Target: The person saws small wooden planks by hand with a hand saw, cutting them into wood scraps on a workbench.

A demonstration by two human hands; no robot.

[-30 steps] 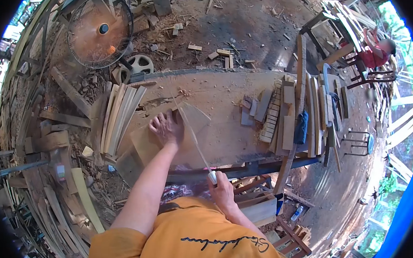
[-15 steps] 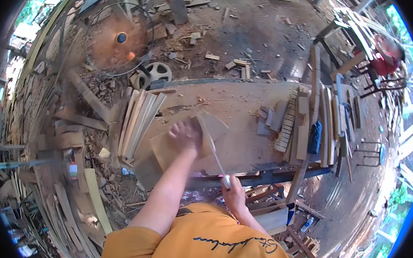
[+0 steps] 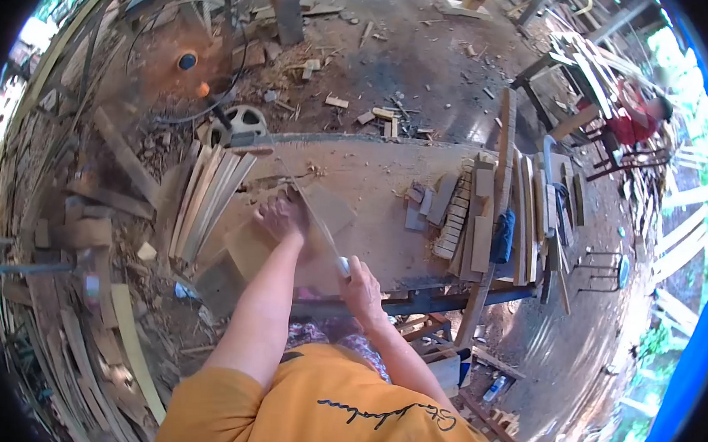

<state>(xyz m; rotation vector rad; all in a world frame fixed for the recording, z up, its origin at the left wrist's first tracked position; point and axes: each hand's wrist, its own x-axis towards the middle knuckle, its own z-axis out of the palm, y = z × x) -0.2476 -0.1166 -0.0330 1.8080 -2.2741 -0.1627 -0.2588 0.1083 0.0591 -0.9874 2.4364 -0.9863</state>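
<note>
My left hand (image 3: 282, 217) presses flat on a thin wooden board (image 3: 322, 209) lying on the workbench (image 3: 373, 173). My right hand (image 3: 360, 282) grips the white handle of a hand saw (image 3: 321, 227) whose narrow blade runs up and left across the board, right beside the fingers of my left hand. The blade's far end reaches past the board toward the bench's middle.
A stack of long slats (image 3: 205, 200) lies at the bench's left end. Short blocks and planks (image 3: 484, 213) fill its right end. A fan (image 3: 189, 61) stands behind on the scrap-strewn floor. A person in red (image 3: 633, 100) sits at far right.
My right hand has pushed the saw forward, so the handle sits closer to the board. My left hand stays on the board. The view has shifted a little.
</note>
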